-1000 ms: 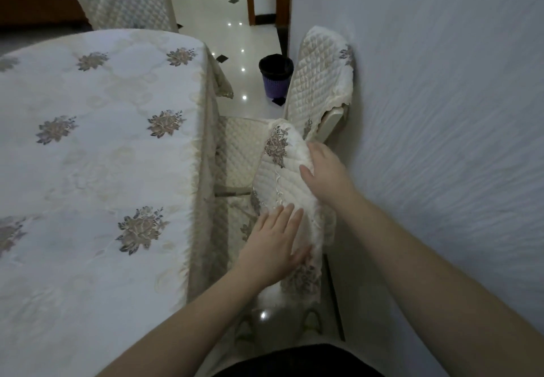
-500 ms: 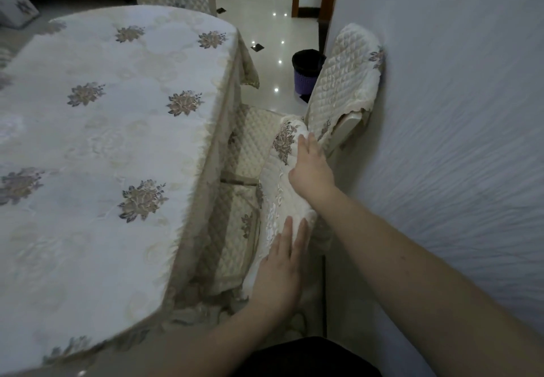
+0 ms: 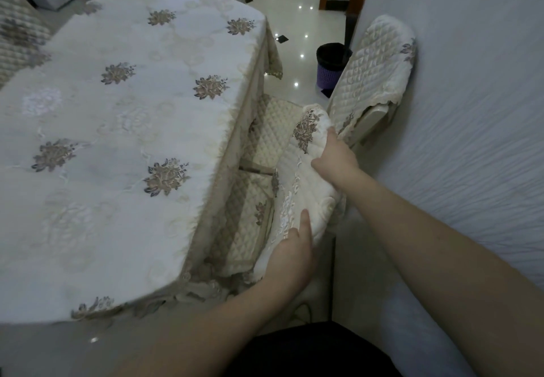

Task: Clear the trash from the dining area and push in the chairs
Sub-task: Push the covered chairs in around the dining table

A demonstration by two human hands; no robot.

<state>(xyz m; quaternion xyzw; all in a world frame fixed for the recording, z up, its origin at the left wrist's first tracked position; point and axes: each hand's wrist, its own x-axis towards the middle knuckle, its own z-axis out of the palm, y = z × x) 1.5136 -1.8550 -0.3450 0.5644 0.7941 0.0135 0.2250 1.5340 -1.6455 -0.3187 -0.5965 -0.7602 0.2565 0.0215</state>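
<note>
Table: the table (image 3: 123,129), under a floral cloth, fills the left.
Chair: the near chair (image 3: 297,176) has its seat tucked beneath the cloth edge.
Passage: a narrow strip runs along the wall (image 3: 459,111).
Bin: the trash bin (image 3: 331,64) stands on tile beyond.
Left hand: the left hand (image 3: 290,254) has its fingers straight against the backrest.
Right hand: the right hand (image 3: 335,159) seemingly grips the backrest top.

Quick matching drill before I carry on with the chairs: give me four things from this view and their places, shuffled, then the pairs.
Things:
1. left hand
2. right hand
3. waste bin
4. second chair

Places:
A. on the tiled floor, beyond the table corner
B. upper end of the near chair's backrest
C. back against the wall
D. lower end of the near chair's backrest

Pairs: 1-D, 2-B, 3-A, 4-C
</note>
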